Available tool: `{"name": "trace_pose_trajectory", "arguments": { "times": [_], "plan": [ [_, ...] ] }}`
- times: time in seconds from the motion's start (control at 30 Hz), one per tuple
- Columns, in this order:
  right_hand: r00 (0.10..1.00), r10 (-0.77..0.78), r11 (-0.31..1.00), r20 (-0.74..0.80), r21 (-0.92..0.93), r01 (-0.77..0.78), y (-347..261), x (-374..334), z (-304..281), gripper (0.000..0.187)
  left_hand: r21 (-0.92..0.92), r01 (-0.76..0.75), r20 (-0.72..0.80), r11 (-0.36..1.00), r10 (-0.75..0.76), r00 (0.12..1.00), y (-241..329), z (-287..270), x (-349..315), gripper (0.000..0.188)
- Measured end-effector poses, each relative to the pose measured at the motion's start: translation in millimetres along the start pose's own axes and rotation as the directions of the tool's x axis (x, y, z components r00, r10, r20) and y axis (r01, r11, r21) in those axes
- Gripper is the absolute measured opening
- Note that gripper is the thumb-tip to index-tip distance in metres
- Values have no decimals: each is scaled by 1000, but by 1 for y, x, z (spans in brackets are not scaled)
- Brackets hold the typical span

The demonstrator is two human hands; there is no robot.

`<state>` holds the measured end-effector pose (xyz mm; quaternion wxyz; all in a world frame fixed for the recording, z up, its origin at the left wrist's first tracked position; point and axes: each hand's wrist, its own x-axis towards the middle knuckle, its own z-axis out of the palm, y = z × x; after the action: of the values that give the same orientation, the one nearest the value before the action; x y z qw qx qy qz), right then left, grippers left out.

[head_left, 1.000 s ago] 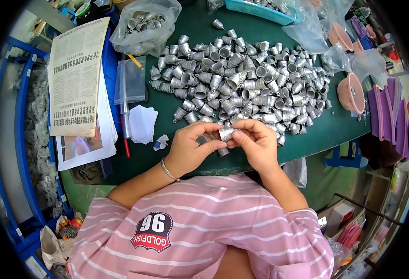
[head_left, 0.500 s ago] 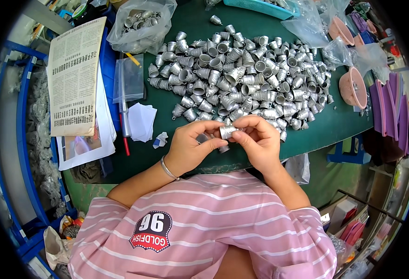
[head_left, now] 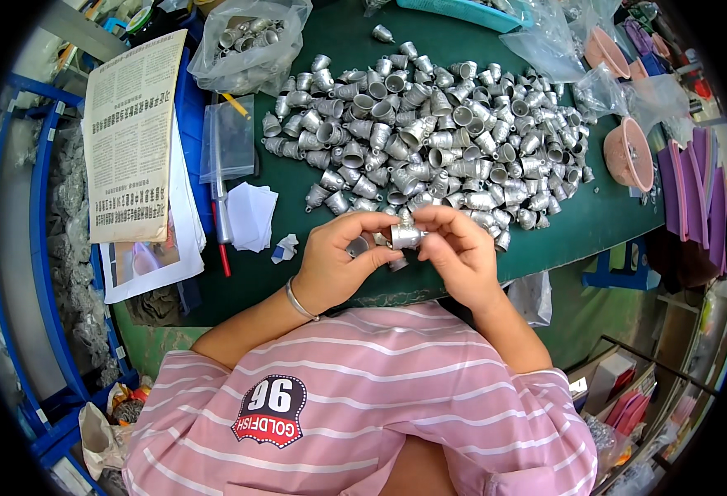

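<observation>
In front of my chest, over the near edge of the table, a small silvery metal bell [head_left: 406, 237] lies sideways between my two hands. My left hand [head_left: 337, 258] is closed, its thumb and index finger pinching the wide end. More silvery pieces sit in its curled fingers: a round cup opening [head_left: 358, 246] shows in the palm, and another piece [head_left: 398, 264] pokes out below the thumb. My right hand [head_left: 465, 255] is closed around the bell's narrow end, with its thumb and fingertips at the tip. Just beyond the hands spreads a big pile of similar bells [head_left: 430, 140].
A clear bag of bells [head_left: 252, 41] and a blue tray [head_left: 471, 11] stand at the back. To the left lie newspaper [head_left: 132, 132], paper slips [head_left: 248, 217] and a red pen [head_left: 225, 258]. Pink baskets [head_left: 629, 155] and purple sheets [head_left: 694, 186] are at the right.
My right thumb has drawn back off the bell's side toward its narrow end, uncovering more of the bell. The hands otherwise stay in place.
</observation>
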<state>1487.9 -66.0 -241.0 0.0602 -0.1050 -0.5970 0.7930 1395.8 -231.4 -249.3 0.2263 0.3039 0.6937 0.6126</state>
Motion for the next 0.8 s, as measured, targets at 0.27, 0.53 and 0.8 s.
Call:
{"name": "trace_pose_trajectory", "arguments": {
  "times": [0.27,0.53,0.8],
  "plan": [
    [933,-348,832,93,-428,353,0,6,5,22,67,-51,-8,996,52,999,2,-2,1,35],
    [884,-441,714,158,-534,452,-6,9,5,24,92,-101,-27,991,104,994,0,0,0,32],
    [886,-443,757,138,-472,452,6,7,7,27,43,-213,-43,976,215,976,5,4,2,29]
  ]
}}
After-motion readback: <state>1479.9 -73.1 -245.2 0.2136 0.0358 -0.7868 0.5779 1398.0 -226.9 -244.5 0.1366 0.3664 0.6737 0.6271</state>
